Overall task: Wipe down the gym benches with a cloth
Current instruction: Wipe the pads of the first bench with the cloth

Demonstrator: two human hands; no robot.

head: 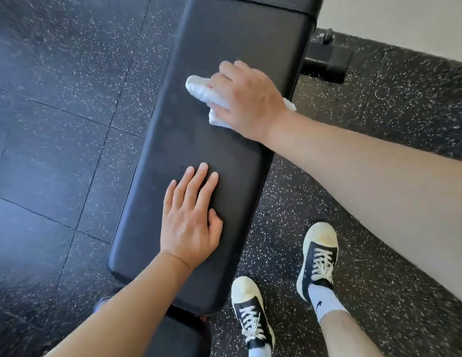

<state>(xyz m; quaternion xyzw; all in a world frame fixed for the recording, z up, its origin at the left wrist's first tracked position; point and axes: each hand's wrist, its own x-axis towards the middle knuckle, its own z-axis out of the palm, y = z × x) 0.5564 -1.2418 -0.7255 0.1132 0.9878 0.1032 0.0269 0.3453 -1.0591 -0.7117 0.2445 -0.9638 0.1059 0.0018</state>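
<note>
A long black padded gym bench (217, 39) runs from the bottom centre up to the top of the head view. My right hand (246, 101) lies on a crumpled white cloth (201, 90) on the bench's upper half, near its right edge, fingers curled over the cloth. White cloth shows to the left of the fingers and a corner sticks out by the wrist. My left hand (191, 217) rests flat on the lower half of the bench pad, fingers straight and spread, holding nothing.
Speckled black rubber floor tiles (57, 124) surround the bench. My two feet in black and cream sneakers (319, 258) stand right of the bench. A black bench frame foot (328, 63) juts out at the upper right near a pale wall (405, 19). A second pad (178, 336) sits below.
</note>
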